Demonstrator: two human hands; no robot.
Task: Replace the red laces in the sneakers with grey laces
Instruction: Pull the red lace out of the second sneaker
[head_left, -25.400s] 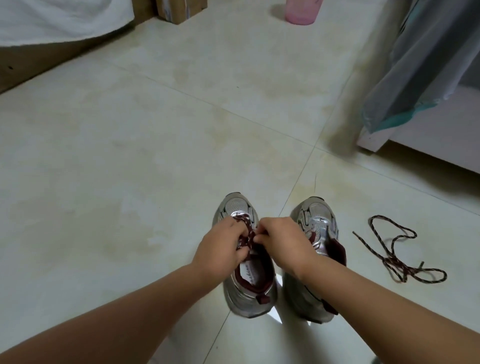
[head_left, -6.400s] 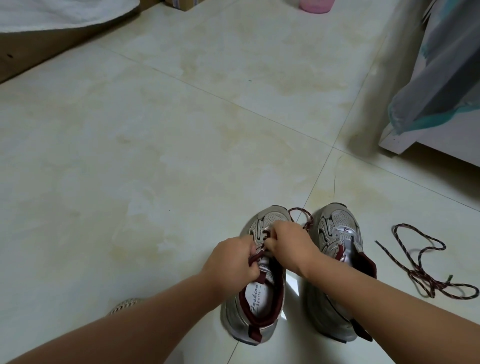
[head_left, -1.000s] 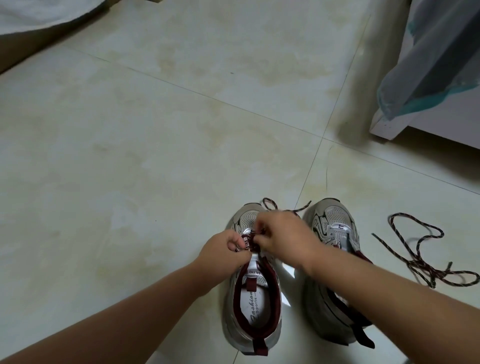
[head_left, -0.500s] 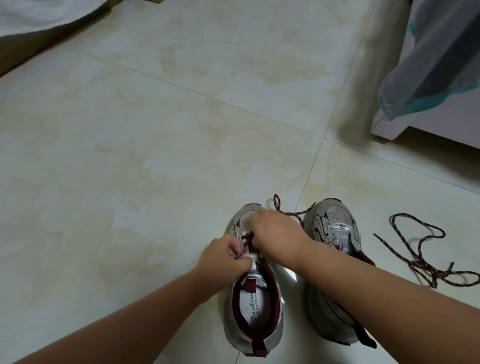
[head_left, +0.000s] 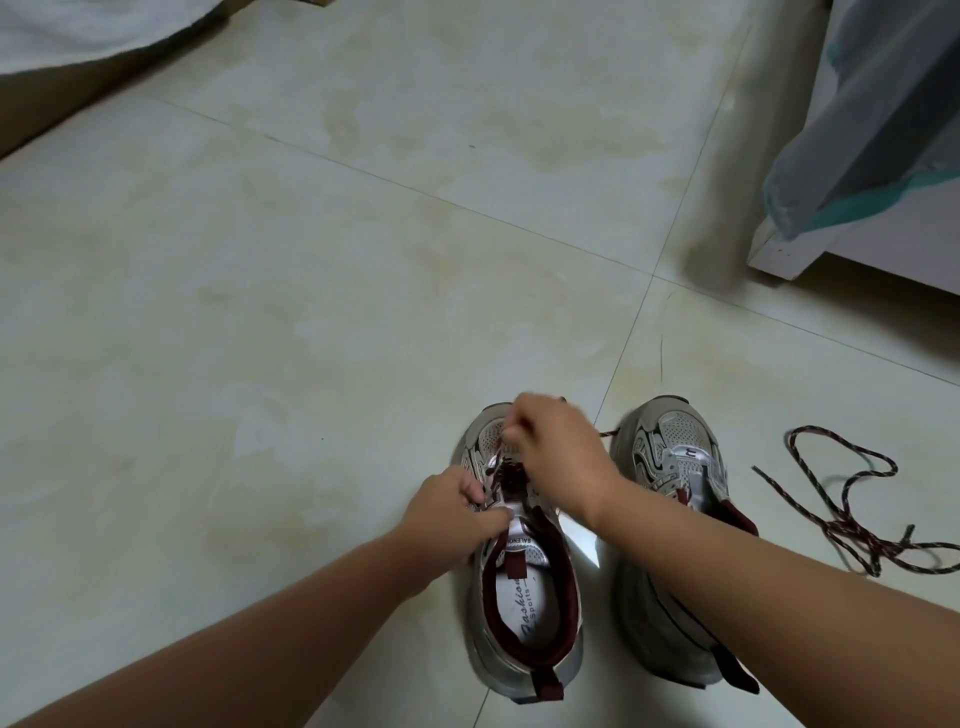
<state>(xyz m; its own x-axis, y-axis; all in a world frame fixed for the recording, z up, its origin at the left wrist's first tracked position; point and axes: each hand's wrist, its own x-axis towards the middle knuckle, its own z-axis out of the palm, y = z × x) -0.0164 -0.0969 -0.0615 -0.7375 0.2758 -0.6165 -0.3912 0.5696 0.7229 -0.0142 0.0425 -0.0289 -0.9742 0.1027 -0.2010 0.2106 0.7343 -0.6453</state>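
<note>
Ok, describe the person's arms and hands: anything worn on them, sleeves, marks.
Both forearms are bare for as far as the view shows them; no sleeve edge comes into the picture. The left hand and the right hand wear no gloves, and no watch, bracelet or ring shows on the parts that are visible. The right hand's fingers are motion-blurred, so small marks there cannot be made out.

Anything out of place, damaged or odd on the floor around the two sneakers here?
Nothing looks damaged or spilled. The one loose item is a red lace lying tangled on the tile floor right of the right sneaker, which shows no lace. The tiles carry faint yellowish stains. Both hands work at the left sneaker.
</note>
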